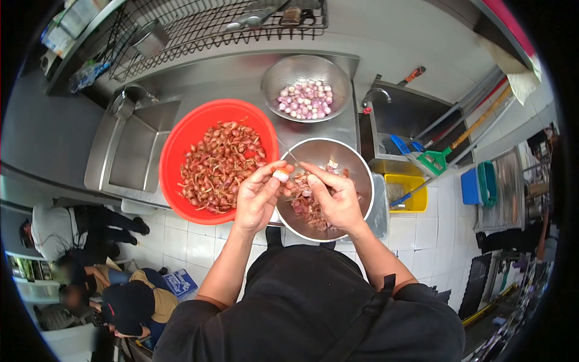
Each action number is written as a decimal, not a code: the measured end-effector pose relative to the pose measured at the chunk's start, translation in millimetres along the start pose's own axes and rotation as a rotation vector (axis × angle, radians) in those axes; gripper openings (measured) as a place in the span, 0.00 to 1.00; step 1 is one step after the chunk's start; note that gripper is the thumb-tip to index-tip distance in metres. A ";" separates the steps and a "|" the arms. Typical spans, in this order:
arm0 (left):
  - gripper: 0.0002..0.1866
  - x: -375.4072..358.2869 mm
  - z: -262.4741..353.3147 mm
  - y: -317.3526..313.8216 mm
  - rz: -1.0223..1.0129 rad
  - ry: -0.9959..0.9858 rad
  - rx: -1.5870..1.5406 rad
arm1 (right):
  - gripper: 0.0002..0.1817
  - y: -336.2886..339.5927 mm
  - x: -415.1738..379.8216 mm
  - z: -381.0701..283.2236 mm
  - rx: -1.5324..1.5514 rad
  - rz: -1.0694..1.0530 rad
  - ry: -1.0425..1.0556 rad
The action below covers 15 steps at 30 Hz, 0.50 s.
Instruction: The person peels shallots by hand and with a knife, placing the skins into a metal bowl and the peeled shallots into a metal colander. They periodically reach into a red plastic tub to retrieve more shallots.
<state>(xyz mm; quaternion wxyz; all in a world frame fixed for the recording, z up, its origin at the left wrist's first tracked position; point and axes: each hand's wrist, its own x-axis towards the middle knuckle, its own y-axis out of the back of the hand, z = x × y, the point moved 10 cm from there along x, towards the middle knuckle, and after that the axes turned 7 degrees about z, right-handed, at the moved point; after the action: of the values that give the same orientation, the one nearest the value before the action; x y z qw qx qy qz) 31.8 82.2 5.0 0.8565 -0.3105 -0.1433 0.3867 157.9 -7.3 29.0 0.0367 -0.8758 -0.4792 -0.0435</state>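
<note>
Item: my left hand (256, 196) pinches a shallot (280, 175); right hand (335, 196) grips a knife (294, 163), over steel bowl (362, 175) catching skins; red basin (175, 157) alongside.

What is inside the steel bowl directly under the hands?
The steel bowl holds reddish shallot skins. The left hand holding a peeled shallot and the right hand cover part of its contents.

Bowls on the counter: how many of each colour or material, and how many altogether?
Red plastic bowl, unpeeled shallots: 1
Metal colander, peeled shallots: 1
Metal bowl, peelings, under both hands: 1
Total: 3
</note>
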 end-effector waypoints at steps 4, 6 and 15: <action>0.20 -7.1 6.0 13.9 0.005 -0.090 0.085 | 0.19 -22.5 -5.5 -13.8 -0.074 -0.138 0.060; 0.19 -11.0 7.2 18.8 0.081 -0.117 0.137 | 0.20 -33.2 -11.1 -32.5 -0.095 -0.158 0.218; 0.16 -16.4 11.0 13.1 0.099 -0.142 0.268 | 0.20 -36.7 -10.4 -17.9 -0.099 -0.183 0.097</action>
<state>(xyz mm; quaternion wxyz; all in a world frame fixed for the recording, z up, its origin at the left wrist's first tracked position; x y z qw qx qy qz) 8.1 81.1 4.9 0.8579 -0.1721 -0.1350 0.4650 120.6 1.8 46.5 0.0122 -0.8261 -0.5520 -0.1126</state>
